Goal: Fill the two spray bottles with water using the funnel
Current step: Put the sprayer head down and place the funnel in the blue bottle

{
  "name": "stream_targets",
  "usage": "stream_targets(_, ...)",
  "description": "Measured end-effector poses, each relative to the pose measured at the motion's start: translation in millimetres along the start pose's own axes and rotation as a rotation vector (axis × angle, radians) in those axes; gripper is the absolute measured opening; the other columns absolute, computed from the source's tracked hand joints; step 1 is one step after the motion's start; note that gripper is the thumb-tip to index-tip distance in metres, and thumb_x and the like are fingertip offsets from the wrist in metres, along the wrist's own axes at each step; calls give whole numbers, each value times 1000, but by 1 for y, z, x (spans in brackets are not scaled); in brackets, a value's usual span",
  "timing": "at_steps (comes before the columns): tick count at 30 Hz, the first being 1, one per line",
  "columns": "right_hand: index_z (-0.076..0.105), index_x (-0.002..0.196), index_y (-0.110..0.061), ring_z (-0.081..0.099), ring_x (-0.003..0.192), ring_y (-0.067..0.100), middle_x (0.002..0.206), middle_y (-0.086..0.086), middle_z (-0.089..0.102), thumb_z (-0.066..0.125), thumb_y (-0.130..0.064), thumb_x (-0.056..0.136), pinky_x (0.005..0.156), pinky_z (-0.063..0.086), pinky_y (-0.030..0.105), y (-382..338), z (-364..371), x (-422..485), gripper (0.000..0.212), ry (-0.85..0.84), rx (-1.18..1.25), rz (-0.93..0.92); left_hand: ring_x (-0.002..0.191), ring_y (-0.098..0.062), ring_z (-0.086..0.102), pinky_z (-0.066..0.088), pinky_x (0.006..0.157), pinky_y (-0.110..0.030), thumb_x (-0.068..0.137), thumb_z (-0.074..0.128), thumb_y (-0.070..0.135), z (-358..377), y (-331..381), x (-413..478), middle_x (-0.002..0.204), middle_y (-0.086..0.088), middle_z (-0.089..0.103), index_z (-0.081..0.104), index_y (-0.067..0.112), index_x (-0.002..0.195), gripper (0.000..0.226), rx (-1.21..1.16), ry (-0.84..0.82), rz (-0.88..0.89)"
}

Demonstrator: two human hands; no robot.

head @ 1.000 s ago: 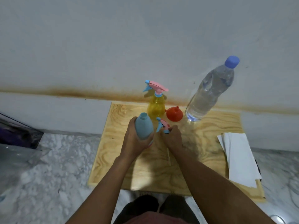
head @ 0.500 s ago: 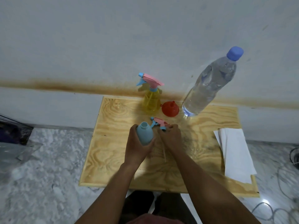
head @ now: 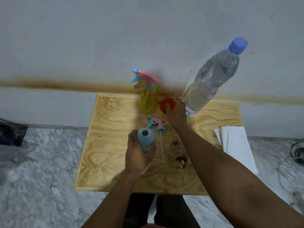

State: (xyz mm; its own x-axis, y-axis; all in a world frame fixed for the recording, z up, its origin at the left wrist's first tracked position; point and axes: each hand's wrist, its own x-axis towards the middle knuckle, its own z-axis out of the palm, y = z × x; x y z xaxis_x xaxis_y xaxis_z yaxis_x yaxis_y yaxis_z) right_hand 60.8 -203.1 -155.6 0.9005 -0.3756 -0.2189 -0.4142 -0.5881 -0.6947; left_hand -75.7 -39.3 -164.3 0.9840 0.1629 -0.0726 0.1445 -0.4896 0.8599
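Note:
My left hand [head: 138,155] grips the blue spray bottle [head: 145,139], which stands upright with its neck uncapped. Its pink and blue spray head [head: 156,123] lies on the wooden board [head: 111,145] just behind it, the thin dip tube pointing toward me. My right hand [head: 176,113] is over the red funnel [head: 166,105] at the back of the board, fingers closing on its rim. The yellow spray bottle [head: 148,101] stands left of the funnel with its spray head on. The big clear water bottle [head: 212,81] with a blue cap stands to the right.
The board lies on a marble floor against a grey wall. Folded white paper [head: 236,145] rests on the board's right edge. A dark box [head: 11,134] sits at far left, cables [head: 296,155] at far right. Dark stains mark the board near my right forearm.
My right hand let go of the spray head, left it lying on the board, and reached back to the red funnel. The left hand kept hold of the blue bottle.

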Motion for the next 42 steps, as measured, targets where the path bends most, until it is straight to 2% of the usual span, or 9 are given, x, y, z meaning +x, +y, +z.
stream_targets(14, 57, 130, -9, 60, 112, 32, 128, 17, 55, 48, -18, 101, 93, 48, 38, -2, -2, 7, 32, 34, 0, -24, 99, -10, 56, 54, 72, -32, 75, 79, 54, -7, 1, 1, 114, 13, 50, 38, 29, 123, 67, 43, -22, -17)
stream_targets(18, 59, 125, -11, 59, 110, 25, 127, 10, 58, 49, -25, 100, 85, 40, 29, 0, -19, -10, 30, 107, -20, -93, 95, -12, 57, 54, 70, -33, 73, 79, 55, -10, 5, 1, 112, 13, 53, 38, 30, 121, 68, 81, -29, -59)
stream_targets(20, 60, 122, -14, 61, 106, 23, 122, 7, 61, 51, -31, 99, 87, 47, 33, 3, -28, -25, 30, 158, 12, -119, 91, -12, 56, 50, 67, -31, 71, 79, 55, -9, 9, 3, 109, 14, 52, 37, 30, 119, 68, 106, -28, -90)
stream_targets(27, 67, 108, -21, 66, 92, 16, 97, -1, 70, 60, -30, 98, 85, 57, 39, 2, -69, -82, 16, 79, 470, -46, 95, -23, 63, 57, 66, -41, 67, 81, 61, -11, 14, -1, 111, 5, 55, 36, 22, 123, 82, 80, -46, -45)
stream_targets(30, 67, 112, -16, 68, 90, 13, 100, 0, 72, 59, -28, 98, 73, 57, 30, -8, -83, -101, 20, -34, 700, 59, 108, -24, 59, 55, 80, -38, 66, 79, 65, -25, 21, -5, 130, 1, 50, 28, 20, 140, 100, 97, -102, -64)
stream_targets(34, 68, 115, -12, 71, 84, 7, 98, -2, 74, 58, -27, 99, 75, 53, 27, -24, -91, -118, 24, -242, 972, 154, 124, -13, 48, 40, 99, -31, 73, 53, 81, -49, 36, -7, 140, 1, 48, 38, 18, 141, 94, 83, 22, 154)
stream_targets(37, 70, 98, -14, 71, 72, 6, 83, -3, 73, 58, -23, 98, 71, 55, 25, -39, -83, -129, 15, -352, 1118, 197, 99, -11, 61, 46, 87, -30, 82, 53, 74, -61, 66, 5, 110, 1, 67, 62, 21, 119, 65, -67, 52, 150)
stream_targets(40, 64, 79, -18, 55, 62, 9, 65, -6, 61, 57, -26, 98, 59, 46, 23, -53, -74, -137, 22, -446, 1232, 184, 58, -3, 56, 45, 62, -18, 96, 53, 53, -74, 108, 13, 78, -7, 69, 71, 14, 95, 42, -327, -54, -136)
stream_targets(42, 62, 82, -22, 53, 63, 5, 68, -11, 61, 58, -33, 97, 58, 44, 21, -56, -68, -139, 19, -461, 1207, 139, 49, -7, 51, 38, 51, -22, 99, 49, 46, -86, 122, 17, 73, -5, 69, 70, 13, 96, 39, -460, -176, -339)
